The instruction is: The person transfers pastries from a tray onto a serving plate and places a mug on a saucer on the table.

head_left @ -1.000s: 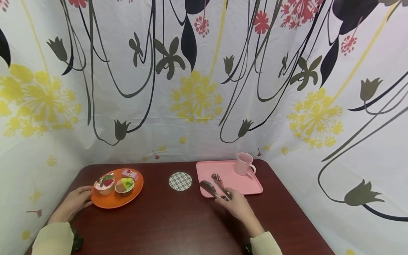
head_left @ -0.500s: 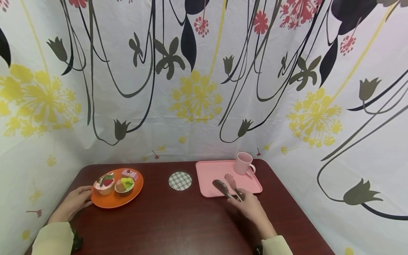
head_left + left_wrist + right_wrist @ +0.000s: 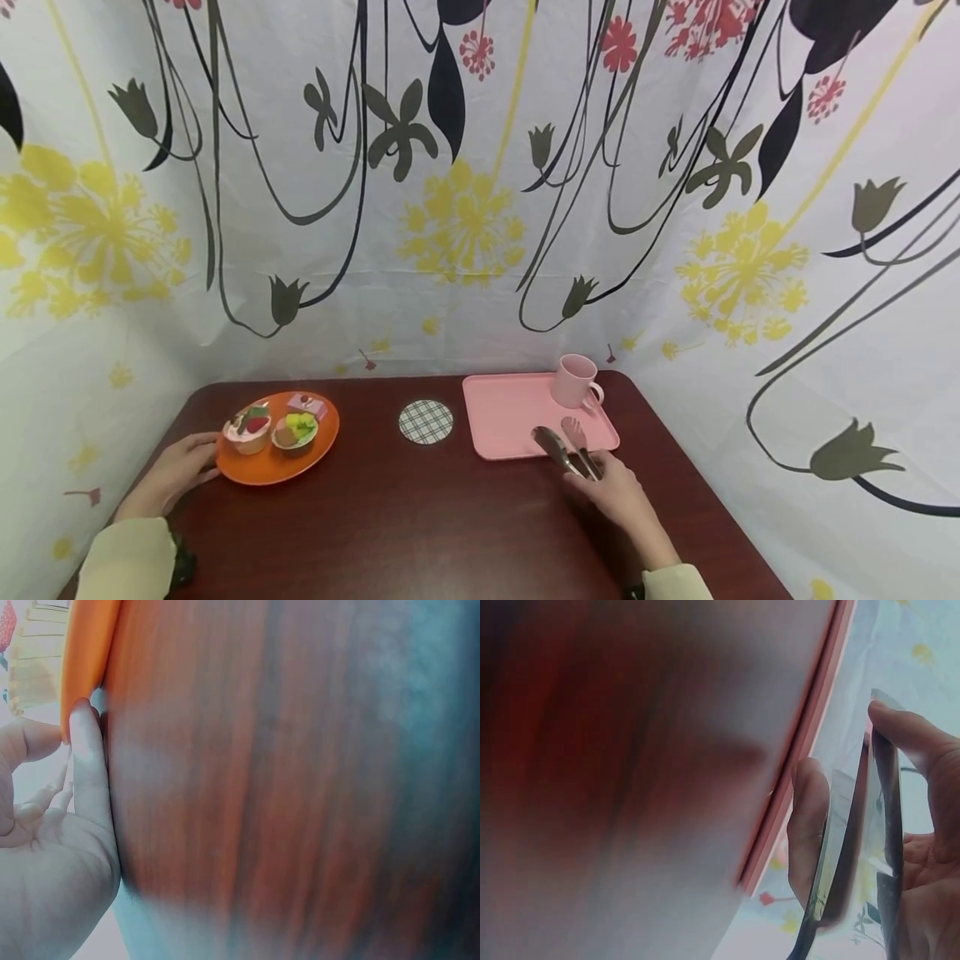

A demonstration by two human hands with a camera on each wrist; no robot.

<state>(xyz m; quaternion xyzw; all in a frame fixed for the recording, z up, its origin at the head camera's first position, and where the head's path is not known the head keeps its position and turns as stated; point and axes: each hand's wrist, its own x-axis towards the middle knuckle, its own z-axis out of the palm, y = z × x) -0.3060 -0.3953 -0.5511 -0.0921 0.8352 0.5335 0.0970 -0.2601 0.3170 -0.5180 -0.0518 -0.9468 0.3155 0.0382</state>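
Observation:
In the head view, an orange plate point(image 3: 322, 446) bears a cupcake with pink cream point(image 3: 247, 430), a fruit tart point(image 3: 295, 435) and a pink cake slice point(image 3: 307, 405). My left hand point(image 3: 174, 473) pinches the plate's left rim; the left wrist view has the thumb above the rim and a finger point(image 3: 89, 761) beneath it. Metal serving tongs point(image 3: 553, 446), one arm spoon-shaped and the other slotted, are held in my right hand point(image 3: 621, 493), over the front edge of the pink tray point(image 3: 510, 412). In the right wrist view, thumb and fingers grip both arms of the tongs point(image 3: 889, 817), which stand apart with nothing between them.
On the tray's back right corner stands a pink mug point(image 3: 574, 382). A round checked coaster point(image 3: 426, 422) lies between plate and tray on the dark wooden table point(image 3: 390, 525). Flower-patterned cloth point(image 3: 480, 325) hangs behind and beside the table.
My right hand has moved to the right with the tongs, along the tray's front edge. The left hand stays at the plate's rim, and the plate has not moved.

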